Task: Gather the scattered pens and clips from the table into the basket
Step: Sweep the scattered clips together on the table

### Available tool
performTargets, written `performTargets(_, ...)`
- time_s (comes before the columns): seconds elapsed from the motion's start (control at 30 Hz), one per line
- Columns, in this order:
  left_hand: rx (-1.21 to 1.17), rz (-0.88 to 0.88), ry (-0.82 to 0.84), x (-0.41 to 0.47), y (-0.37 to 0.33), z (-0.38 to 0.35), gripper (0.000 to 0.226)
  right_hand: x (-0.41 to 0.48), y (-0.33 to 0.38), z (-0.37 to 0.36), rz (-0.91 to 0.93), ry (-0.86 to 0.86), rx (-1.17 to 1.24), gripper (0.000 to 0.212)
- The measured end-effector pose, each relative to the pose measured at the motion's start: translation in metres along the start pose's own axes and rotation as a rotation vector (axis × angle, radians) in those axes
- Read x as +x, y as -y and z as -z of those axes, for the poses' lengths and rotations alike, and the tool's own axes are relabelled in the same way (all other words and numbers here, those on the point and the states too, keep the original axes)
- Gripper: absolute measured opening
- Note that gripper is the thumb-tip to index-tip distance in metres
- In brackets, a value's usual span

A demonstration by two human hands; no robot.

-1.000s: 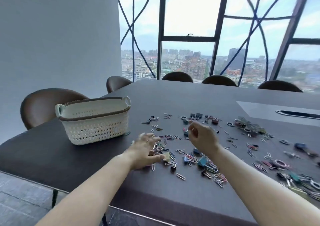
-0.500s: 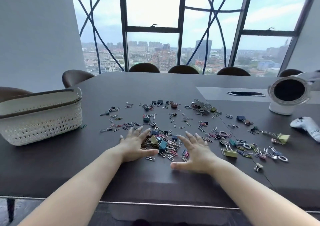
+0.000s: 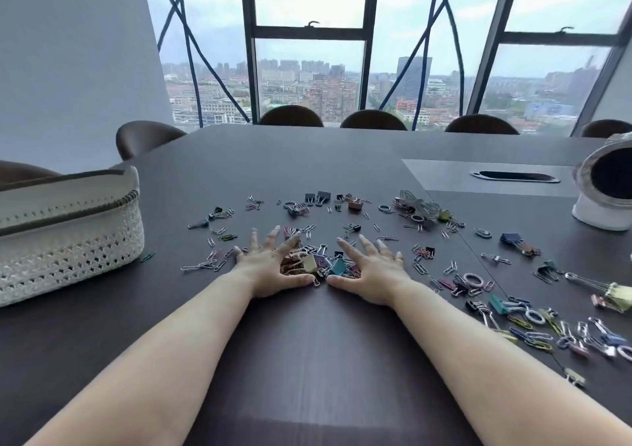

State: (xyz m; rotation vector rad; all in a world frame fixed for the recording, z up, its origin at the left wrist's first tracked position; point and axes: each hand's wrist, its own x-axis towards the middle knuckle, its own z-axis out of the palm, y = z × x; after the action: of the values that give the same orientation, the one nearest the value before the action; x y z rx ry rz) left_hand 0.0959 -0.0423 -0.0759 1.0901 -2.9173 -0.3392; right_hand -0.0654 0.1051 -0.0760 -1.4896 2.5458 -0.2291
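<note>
Your left hand and right hand lie flat, fingers spread, gripping nothing, flanking a heap of coloured metal clips on the dark table, apparently to rake it together for the white lattice plastic basket at far left.

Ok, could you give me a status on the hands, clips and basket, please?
Left hand, right hand open, flanking clip pile. Basket at left, apart. Only loose clips between.
</note>
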Motion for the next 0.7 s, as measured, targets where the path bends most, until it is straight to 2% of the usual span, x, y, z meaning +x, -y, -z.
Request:
performTargets(0.07,0.004,-0.024,-0.014,0.013,-0.001,0.001,0.083,0.012,0.000,0.002,0.056,-0.022,-0.008,0.070)
performTargets(0.2,0.039,-0.120,-0.148,0.023,0.000,0.001,0.066,0.027,0.001,0.003,0.155,-0.162,0.015,0.045)
performTargets(0.3,-0.049,-0.197,-0.242,0.018,-0.001,0.000,0.041,0.026,0.002,0.002,0.198,-0.212,0.061,0.034)
performTargets(0.47,-0.018,-0.227,-0.408,0.007,-0.005,-0.002,0.030,0.019,0.009,0.001,0.185,-0.229,0.002,0.037)
performTargets(0.6,0.051,-0.191,-0.418,-0.001,-0.008,-0.001,0.030,0.012,0.017,0.006,0.168,-0.218,-0.032,0.036)
performTargets(0.7,-0.009,-0.137,-0.454,-0.008,-0.001,0.006,0.029,0.011,0.022,0.009,0.145,-0.211,0.009,0.037)
